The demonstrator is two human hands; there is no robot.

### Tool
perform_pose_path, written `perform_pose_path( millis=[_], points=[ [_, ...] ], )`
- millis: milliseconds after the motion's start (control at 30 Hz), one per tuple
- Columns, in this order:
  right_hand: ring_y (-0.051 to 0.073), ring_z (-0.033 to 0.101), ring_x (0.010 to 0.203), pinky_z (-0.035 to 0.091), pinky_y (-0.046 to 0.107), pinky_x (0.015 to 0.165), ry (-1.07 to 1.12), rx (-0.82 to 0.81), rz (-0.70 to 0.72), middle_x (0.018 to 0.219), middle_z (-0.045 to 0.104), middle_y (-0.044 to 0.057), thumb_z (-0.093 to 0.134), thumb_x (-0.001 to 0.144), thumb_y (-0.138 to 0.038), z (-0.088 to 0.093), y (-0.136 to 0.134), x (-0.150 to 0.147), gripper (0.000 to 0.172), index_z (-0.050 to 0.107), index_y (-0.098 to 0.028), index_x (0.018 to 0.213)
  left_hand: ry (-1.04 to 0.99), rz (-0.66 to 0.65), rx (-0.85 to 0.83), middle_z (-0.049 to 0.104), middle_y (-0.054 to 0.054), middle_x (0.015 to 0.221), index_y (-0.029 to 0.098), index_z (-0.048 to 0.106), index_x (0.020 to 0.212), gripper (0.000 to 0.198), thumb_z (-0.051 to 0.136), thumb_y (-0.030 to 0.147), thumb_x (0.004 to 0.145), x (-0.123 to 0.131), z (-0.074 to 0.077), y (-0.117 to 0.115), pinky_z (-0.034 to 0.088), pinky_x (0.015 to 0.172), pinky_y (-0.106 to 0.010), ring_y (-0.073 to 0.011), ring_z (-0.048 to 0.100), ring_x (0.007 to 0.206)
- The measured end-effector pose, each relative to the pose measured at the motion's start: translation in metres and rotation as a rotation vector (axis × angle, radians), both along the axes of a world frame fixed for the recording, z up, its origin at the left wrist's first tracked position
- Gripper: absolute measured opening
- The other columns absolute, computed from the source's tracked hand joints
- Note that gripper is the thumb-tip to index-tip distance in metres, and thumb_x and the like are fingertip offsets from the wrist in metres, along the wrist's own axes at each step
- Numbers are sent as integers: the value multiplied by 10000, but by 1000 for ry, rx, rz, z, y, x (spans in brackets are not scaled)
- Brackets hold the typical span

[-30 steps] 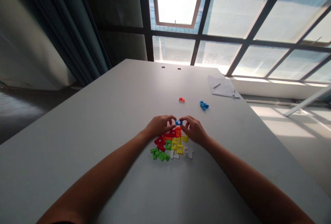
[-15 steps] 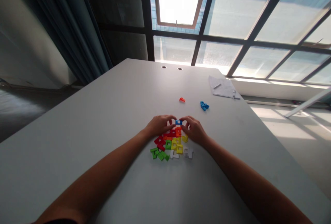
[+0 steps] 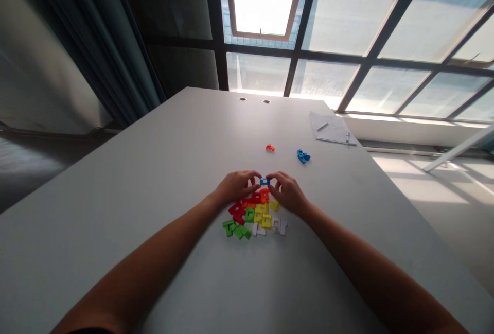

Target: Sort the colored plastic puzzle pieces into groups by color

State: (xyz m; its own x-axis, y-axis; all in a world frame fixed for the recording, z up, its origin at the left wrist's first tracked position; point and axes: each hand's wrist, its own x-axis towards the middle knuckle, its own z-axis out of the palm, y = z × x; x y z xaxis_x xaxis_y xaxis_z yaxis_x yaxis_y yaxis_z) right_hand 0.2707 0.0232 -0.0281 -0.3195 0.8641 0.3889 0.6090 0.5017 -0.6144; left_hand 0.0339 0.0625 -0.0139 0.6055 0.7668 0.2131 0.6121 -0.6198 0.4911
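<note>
The left hand [image 3: 240, 186] and the right hand [image 3: 286, 190] are meeting over the table [image 3: 181, 138], and between them they are holding a small blue piece [image 3: 265, 181]. The left thumb and forefinger are pinching its left end; the right thumb and forefinger are pinching its right end. The other fingers of both hands are curling in behind (how tightly, I cannot tell at this size). The blue piece is sitting just beyond the far edge of a loose pile, and whether it is touching the table or hovering over it is not clear.

Nearest the hands, orange pieces [image 3: 264, 196] are lying with red pieces [image 3: 236, 208], which are spreading toward the left. Yellow pieces [image 3: 266, 221] are filling the middle and right of the pile, one of them resting just below the right hand. Green pieces [image 3: 240, 231] are lying at the near left, with another green one further in, beside the yellow. White pieces [image 3: 276, 226] are lining the near right edge.

Beyond the hands, a lone orange bit [image 3: 270, 147] is lying apart, and a blue cluster [image 3: 303, 156] is resting to its right. Farther off, pens [image 3: 322, 126] are lying on paper [image 3: 332, 120] near the table's right edge.
</note>
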Motion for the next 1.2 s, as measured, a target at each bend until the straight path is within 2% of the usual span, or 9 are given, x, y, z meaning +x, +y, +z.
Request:
perform_pose_path(
  millis=[567, 1200],
  points=[
    [111, 644, 685, 493, 241, 653, -13, -7, 0, 1089, 692, 62, 611, 917, -192, 2, -1, 0, 235, 667, -217, 1144, -18, -2, -6, 745, 33, 912, 292, 678, 1177, 283, 628, 414, 927, 0, 2, -1, 445, 654, -227, -117, 651, 681],
    [98, 639, 660, 493, 228, 635, -3, 25, 9, 1064, 696, 45, 638, 899, -162, -1, 1, 1, 238, 682, -222, 1125, 9, -4, 7, 742, 40, 940, 301, 677, 1176, 294, 620, 444, 926, 0, -2, 1, 445, 651, -232, -116, 657, 681]
  ],
)
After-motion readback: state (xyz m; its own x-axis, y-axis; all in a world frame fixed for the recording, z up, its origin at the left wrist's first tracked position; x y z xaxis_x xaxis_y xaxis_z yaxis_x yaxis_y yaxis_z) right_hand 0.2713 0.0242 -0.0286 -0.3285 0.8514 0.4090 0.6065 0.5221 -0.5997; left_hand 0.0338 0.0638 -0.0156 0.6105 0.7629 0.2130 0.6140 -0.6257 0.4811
